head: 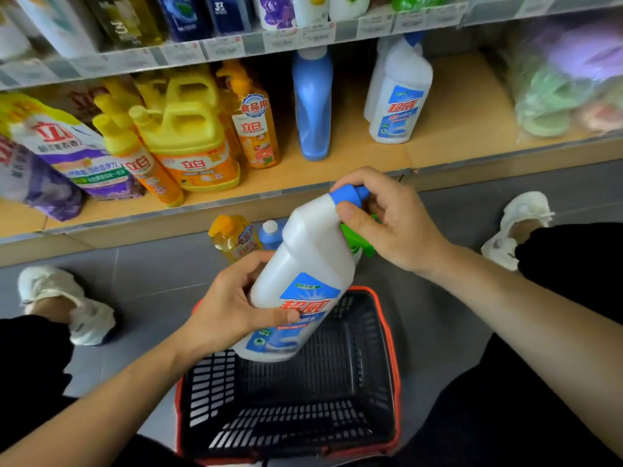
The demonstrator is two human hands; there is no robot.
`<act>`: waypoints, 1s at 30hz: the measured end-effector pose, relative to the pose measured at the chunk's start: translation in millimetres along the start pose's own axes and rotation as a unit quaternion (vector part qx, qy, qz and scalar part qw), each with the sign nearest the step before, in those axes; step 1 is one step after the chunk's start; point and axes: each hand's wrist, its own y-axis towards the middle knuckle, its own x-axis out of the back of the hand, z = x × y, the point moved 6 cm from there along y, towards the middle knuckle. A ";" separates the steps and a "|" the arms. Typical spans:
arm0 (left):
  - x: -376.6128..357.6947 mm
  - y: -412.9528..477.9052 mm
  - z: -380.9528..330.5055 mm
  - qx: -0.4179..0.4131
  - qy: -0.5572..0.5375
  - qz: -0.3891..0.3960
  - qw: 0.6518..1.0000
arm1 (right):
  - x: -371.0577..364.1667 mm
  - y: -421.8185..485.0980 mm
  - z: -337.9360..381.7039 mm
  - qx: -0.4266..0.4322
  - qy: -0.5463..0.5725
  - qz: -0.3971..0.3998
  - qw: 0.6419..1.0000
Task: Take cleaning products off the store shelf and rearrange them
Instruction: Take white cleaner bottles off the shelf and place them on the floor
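- The left hand (229,308) grips the lower body of a white cleaner bottle (305,264), thumb across its blue-and-red label.
- The right hand (387,217) pinches the bottle's neck just under the blue cap (347,194).
- The bottle is held tilted, cap up and to the right, above the far end of a black, red-rimmed shopping basket (209,389) on the floor (151,271).
- A yellow dish-soap bottle (232,235), a small blue bottle with a white cap (270,232) and a green trigger sprayer (355,241) stand on the floor by the front edge of the bottom shelf (455,129).
- On that shelf stand a matching white bottle (399,96), a tall blue bottle (313,106) and a yellow jug (188,139).
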 end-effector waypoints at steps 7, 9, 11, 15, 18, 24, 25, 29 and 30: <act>-20.0 -5.1 -3.8 -0.019 0.013 -0.032 0.999 | -5.9 7.3 -8.7 -0.074 0.096 -0.094 0.988; -20.7 -5.4 -5.3 -0.025 0.034 -0.054 0.998 | -8.5 9.1 -15.9 -0.122 0.138 -0.099 0.978; -19.9 -3.5 -6.0 -0.021 0.030 -0.054 0.998 | -8.5 9.5 -18.7 -0.132 0.140 -0.099 0.976; -17.0 1.3 -8.7 -0.001 -0.026 -0.008 1.000 | -4.8 8.5 -6.2 -0.062 0.097 -0.095 0.989; -16.9 2.6 -12.3 0.009 -0.056 0.032 0.998 | 0.8 6.1 8.3 0.002 0.034 -0.099 0.995; -19.6 5.6 -15.5 0.010 -0.089 0.088 0.992 | 4.6 1.8 22.3 0.094 -0.045 -0.062 0.993; -20.2 5.6 -15.2 0.009 -0.090 0.090 0.992 | 5.3 2.2 22.0 0.089 -0.041 -0.064 0.993; -23.3 6.0 -13.8 0.012 -0.085 0.091 0.992 | 9.5 6.1 10.5 0.015 0.015 -0.096 0.995; -24.7 6.1 -13.1 0.015 -0.087 0.093 0.992 | 9.6 7.9 6.2 -0.008 0.029 -0.097 0.995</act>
